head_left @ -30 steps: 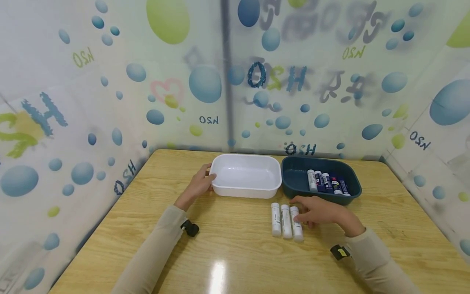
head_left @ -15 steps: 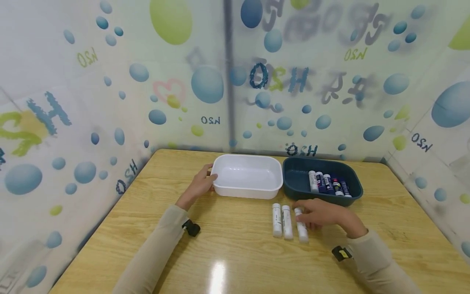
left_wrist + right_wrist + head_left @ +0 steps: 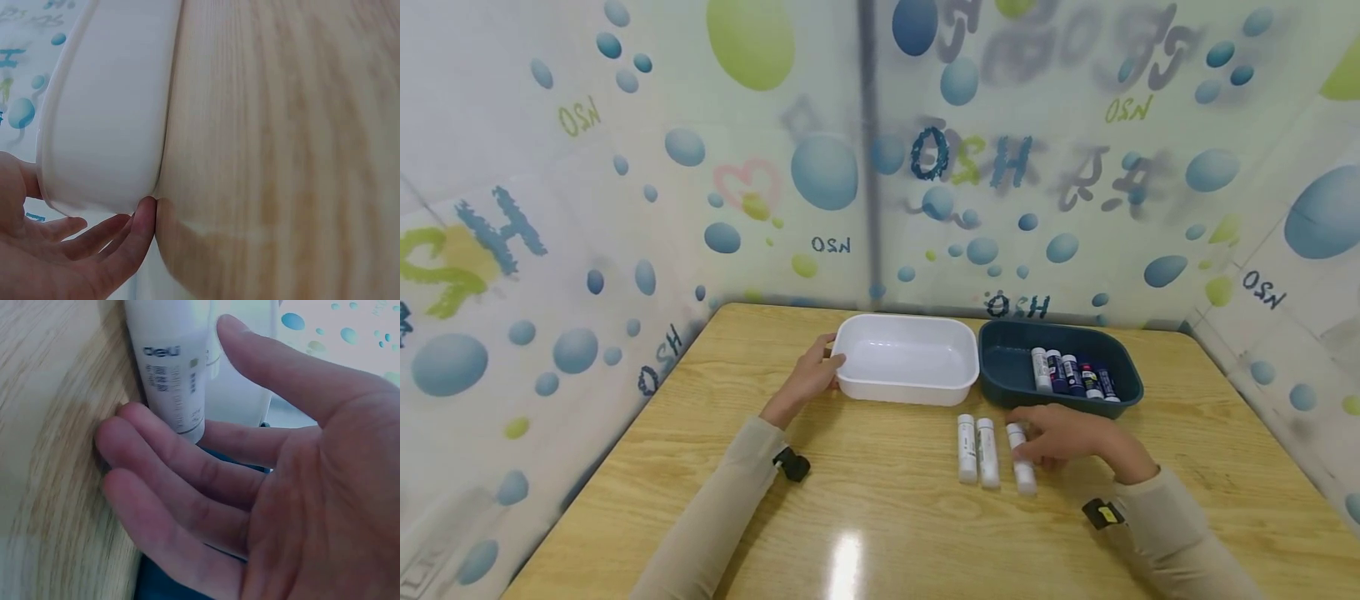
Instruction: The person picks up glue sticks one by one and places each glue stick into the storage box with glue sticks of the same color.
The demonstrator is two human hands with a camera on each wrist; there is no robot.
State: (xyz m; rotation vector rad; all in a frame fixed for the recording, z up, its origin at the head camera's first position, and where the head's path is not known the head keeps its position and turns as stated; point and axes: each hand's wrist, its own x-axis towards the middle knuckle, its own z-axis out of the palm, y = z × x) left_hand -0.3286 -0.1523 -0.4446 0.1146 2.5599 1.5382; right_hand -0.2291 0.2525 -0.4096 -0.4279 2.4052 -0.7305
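Observation:
My left hand (image 3: 807,372) holds the left end of a white plastic tray (image 3: 906,390). In the left wrist view its thumb lies at the rim and its fingertips (image 3: 145,212) touch the lower edge. In front of a dark teal tray (image 3: 1004,362), my right hand (image 3: 1067,433) pinches a white glue stick (image 3: 1025,477) lying on the table. The right wrist view shows "deli" printed on this glue stick (image 3: 165,375), with the thumb on one side and fingers at its end. Two more white glue sticks, one left (image 3: 967,450) and one nearer (image 3: 988,454), lie alongside.
Several sticks (image 3: 1072,375), white and dark blue, lie in the right half of the teal tray. Both trays stand side by side near the back edge of the wooden table (image 3: 760,533). A patterned curtain (image 3: 820,167) hangs behind.
The rightmost glue stick has moved a little right with my right hand, opening a gap beside the other two. My left hand stays at the white tray.

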